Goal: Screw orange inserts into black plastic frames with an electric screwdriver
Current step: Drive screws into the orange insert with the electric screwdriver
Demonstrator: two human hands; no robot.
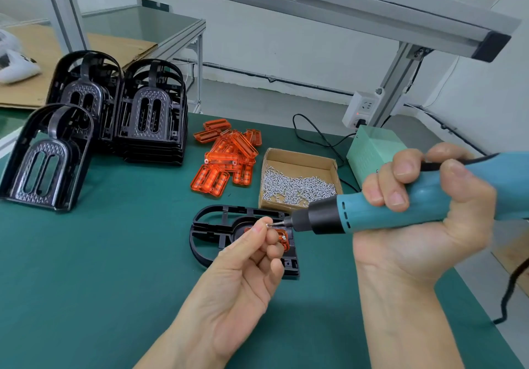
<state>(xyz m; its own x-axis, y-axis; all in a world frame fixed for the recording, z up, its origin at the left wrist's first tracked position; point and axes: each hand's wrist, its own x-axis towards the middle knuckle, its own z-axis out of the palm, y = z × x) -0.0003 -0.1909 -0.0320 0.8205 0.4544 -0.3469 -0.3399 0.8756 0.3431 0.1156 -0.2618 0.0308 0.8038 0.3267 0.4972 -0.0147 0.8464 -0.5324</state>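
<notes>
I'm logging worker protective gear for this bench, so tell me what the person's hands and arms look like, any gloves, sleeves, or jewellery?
Both are bare. The left hand and right hand wear no gloves, and no rings show on the visible fingers. Both forearms are uncovered up to the frame edge, with no sleeve, watch, wrist strap or bracelet in view. Fingernails are short and unpainted. No markings or bandages are visible.

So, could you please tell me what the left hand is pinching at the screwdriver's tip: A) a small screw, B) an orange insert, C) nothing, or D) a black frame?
A: the left hand pinches a small screw against the bit of the electric screwdriver, which the right hand grips, above the black frame.
</notes>
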